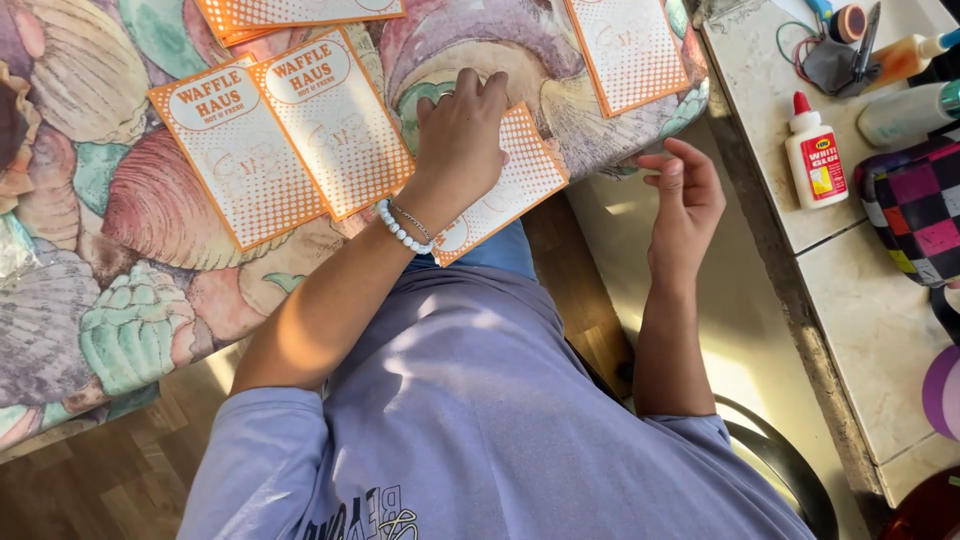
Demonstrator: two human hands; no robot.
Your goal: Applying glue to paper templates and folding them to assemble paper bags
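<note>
Head view is looking straight down at a person in a lilac shirt (480,420) sitting at a table covered by a seashell-patterned cloth (110,290). The left hand (460,135), wearing a white bead bracelet (402,228) at the wrist, is lying palm-down on an orange-and-white dotted card (510,185) at the table's near edge — the fingers are pressing flat and close together across its upper part, not curling around it. Just to the left of that card, two more orange cards (285,145) are lying side by side, touching each other, and a stack of further cards (290,15) is sitting at the far edge. Another single card (625,50) is resting to the right, near the cloth's corner. The right hand (685,195) is hovering off the table's edge, holding nothing, its fingers loosely curled and slightly apart. Well apart on the right, a white glue bottle with a red cap (815,155) is standing upright on a pale tiled counter (870,330), beside a pink-and-black checked pouch (915,205).
</note>
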